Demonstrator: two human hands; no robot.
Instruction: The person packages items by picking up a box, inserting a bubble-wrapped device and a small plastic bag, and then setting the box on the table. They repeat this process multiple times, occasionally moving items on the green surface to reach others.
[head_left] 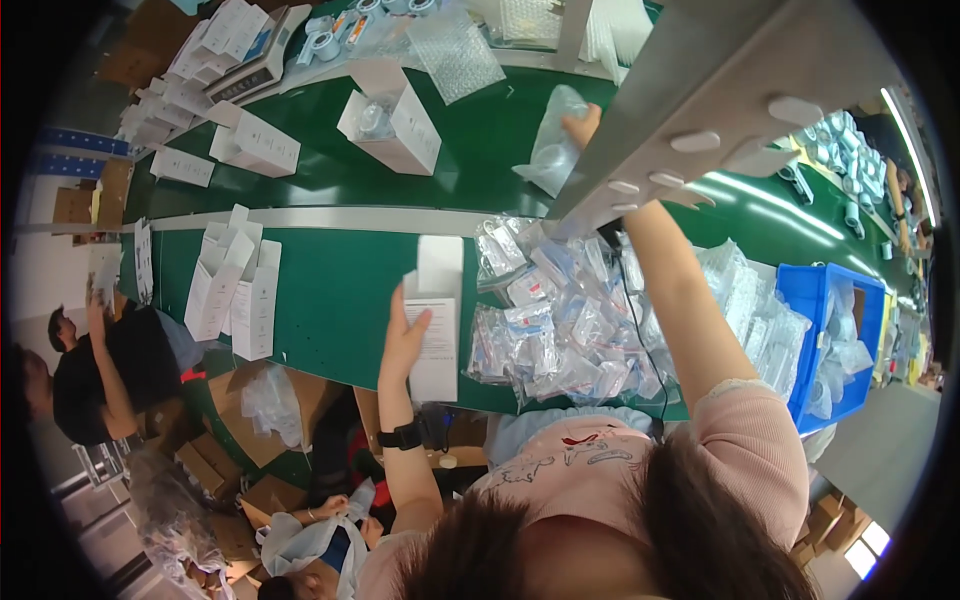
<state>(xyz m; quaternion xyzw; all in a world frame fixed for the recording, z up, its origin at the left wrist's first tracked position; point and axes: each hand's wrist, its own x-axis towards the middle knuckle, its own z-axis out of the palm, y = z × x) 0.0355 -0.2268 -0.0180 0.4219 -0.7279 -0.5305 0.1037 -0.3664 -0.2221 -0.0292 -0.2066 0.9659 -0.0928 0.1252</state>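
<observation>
My left hand (403, 342) grips an upright white carton (436, 350) by its side, near the front edge of the green bench; the carton's top flap stands up. Beyond the metal post, my right hand (582, 126) is closed on a clear bubble-wrap pouch (555, 150) over the green conveyor belt. What the pouch contains is too blurred to tell. Between my arms lies a pile of clear plastic packets (560, 325) with small parts and papers inside. An open white carton (392, 130) with a clear-wrapped item in it stands on the belt.
A grey metal post (690, 110) slants across the upper right, beside my right arm. Open cartons (233, 285) stand at the bench's left. A blue bin (838, 400) with wrapped items is at the right. Co-workers (90, 370) sit at the left and below.
</observation>
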